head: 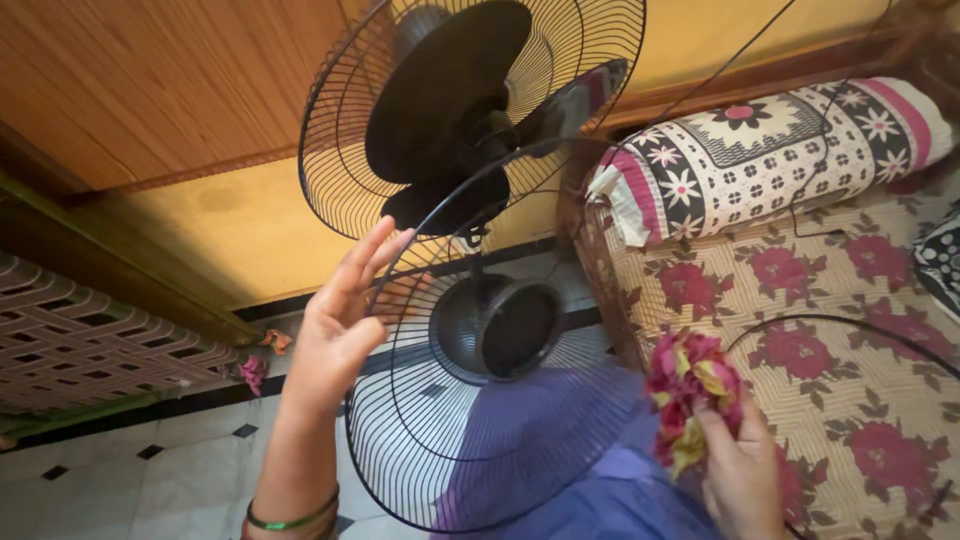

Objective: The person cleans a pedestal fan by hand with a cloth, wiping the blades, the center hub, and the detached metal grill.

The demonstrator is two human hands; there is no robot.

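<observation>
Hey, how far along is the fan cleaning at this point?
Done: the front grille is off the fan, leaving the dark blades exposed in the rear guard. In hand: the left hand steadies the loose grille by its rim while the right hand grips a bunched pink and yellow cloth. Left: likely wiping, then refitting the grille.

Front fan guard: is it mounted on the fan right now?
No. The front fan guard is off the fan, steadied by the left hand, while the right hand grips a crumpled cloth.
</observation>
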